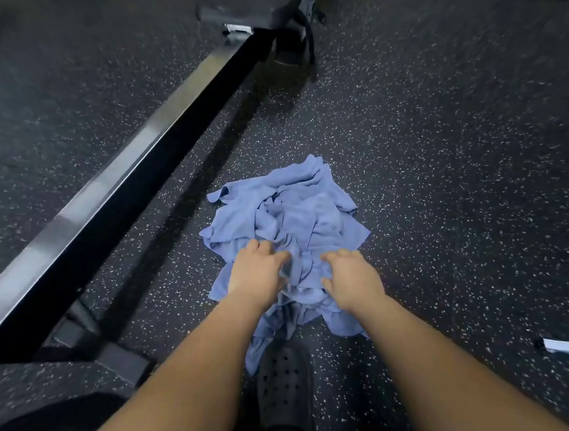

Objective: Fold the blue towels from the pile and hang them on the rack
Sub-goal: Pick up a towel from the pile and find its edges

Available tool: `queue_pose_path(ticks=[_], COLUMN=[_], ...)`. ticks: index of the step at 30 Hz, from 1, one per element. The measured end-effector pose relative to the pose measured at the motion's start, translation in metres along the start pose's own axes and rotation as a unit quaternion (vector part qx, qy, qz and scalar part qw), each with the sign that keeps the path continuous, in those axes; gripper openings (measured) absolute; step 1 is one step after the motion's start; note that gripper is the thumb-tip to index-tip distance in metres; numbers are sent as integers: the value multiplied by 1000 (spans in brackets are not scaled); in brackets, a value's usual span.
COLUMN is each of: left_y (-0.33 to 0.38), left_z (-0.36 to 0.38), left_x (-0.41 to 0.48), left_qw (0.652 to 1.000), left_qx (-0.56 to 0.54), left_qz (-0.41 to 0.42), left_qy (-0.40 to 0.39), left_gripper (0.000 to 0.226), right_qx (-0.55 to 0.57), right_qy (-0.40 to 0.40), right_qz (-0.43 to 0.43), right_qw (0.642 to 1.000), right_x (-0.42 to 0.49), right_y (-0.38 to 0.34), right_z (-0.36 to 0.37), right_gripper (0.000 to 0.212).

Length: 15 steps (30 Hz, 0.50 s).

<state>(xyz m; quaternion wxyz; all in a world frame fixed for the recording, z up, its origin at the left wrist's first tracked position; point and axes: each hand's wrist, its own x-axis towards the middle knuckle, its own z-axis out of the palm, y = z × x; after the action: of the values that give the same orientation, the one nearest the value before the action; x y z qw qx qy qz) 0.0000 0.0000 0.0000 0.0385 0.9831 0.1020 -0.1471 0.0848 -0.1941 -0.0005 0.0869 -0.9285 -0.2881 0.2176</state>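
Observation:
A crumpled pile of blue towels [296, 222] lies on the dark speckled floor in the middle of the view. My left hand [258, 272] reaches down onto the near left part of the pile, with its fingers curled into the cloth. My right hand [352, 275] is on the near right part, its fingers and thumb also gripping a fold. A bunched ridge of towel stands between the two hands. Part of the pile trails down toward my foot.
A long black and silver metal bar [116, 183] runs diagonally on the left, from a base bracket [110, 354] near me to dark equipment [289, 31] at the top. My dark perforated shoe [287, 386] stands just under the pile. A small white object [559, 346] lies at the right edge.

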Motion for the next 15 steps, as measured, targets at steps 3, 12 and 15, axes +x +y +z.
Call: queue_pose_path(ticks=[3, 12, 15], left_y=[5, -2, -2], left_z=[5, -7, -22], left_x=[10, 11, 0], left_qw=[999, 996, 993], left_qx=[24, 19, -39], left_qz=[-33, -83, -94], left_qy=[16, 25, 54], left_gripper=[35, 18, 16], right_qx=[15, 52, 73], right_qy=[0, -12, -6], right_qz=[-2, 18, 6], right_qw=[1000, 998, 997], right_x=[7, 0, -9], right_y=[-3, -3, -7], right_z=[7, -2, -14], right_gripper=[52, 47, 48])
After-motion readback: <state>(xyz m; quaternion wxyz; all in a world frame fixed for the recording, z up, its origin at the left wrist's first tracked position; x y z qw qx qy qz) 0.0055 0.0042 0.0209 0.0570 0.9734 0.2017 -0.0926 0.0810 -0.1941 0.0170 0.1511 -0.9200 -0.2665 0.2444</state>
